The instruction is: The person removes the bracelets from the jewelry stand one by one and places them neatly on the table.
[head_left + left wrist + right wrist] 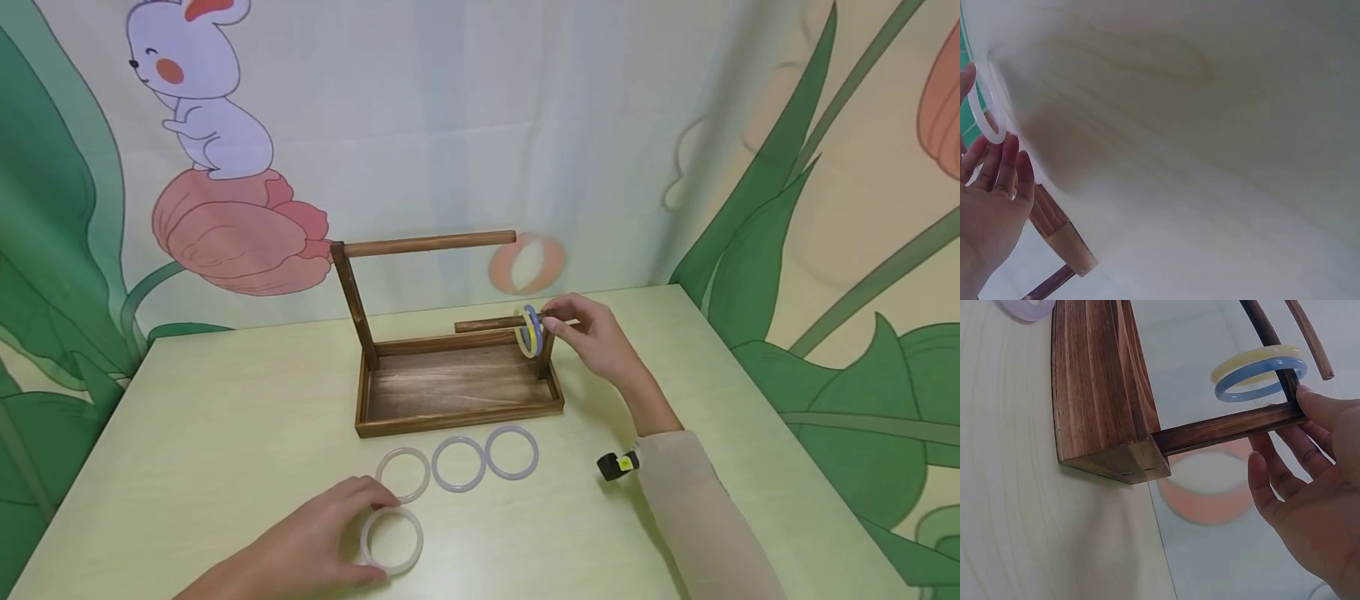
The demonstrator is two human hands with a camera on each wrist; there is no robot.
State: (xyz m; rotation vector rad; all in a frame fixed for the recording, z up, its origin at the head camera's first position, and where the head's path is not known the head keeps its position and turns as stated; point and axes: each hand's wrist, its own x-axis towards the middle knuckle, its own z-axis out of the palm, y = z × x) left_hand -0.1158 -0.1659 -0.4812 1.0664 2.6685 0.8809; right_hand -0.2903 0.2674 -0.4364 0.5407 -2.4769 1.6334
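Observation:
My left hand (326,533) pinches a whitish bangle (419,542) between thumb and fingertips, low over the front of the table. In the left wrist view this bangle (984,125) stands on edge between the thumb and fingers. At the back, my right hand (597,342) grips the top of the short post of a dark wooden bangle stand (461,419), thumb at the corner where the lower bar begins. On that bar, close to the thumb, hang a blue bangle (1250,394) and yellowish ones (1222,370).
Three pale bangles lie in a row before the stand: a clear one (403,451), a lilac one (459,439) and another lilac one (512,477). The stand's bare upper bar (431,244) juts rightward from a tall post (354,304). A printed curtain (450,150) hangs behind the table.

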